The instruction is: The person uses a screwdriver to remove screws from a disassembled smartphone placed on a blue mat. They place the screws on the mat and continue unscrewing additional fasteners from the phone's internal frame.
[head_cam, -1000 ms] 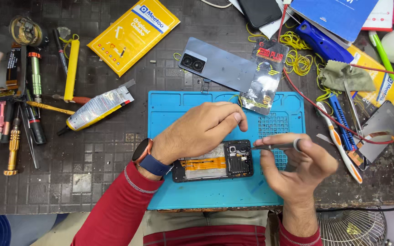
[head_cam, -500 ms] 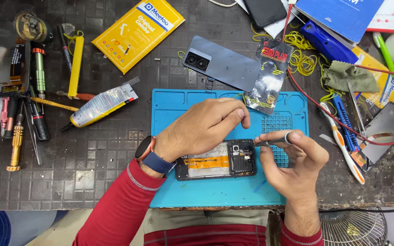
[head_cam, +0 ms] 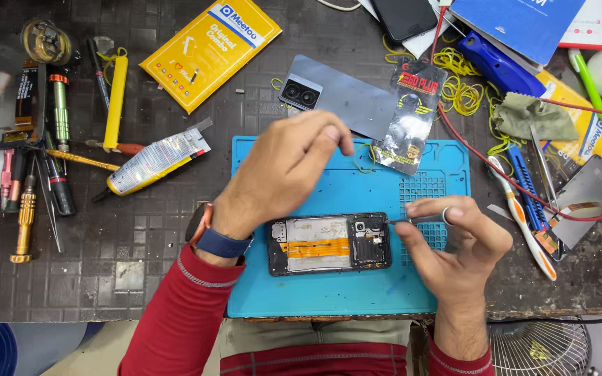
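Note:
An opened phone with an orange flex cable lies on the blue work mat. My right hand pinches thin metal tweezers whose tip touches the phone's right end near the camera. My left hand hovers above the phone's upper left, lifted off it, fingers curled together and blurred; nothing shows in them. The grey back cover with its camera window lies just beyond the mat.
Screwdrivers and tools and a glue tube lie at left. A yellow packet sits at the back, a small plastic bag on the mat's far edge. Red wire, yellow bands, a green cloth and tools crowd the right.
My left hand has lifted off the phone and moved up and away. My right hand with the tweezers stays at the phone's right end.

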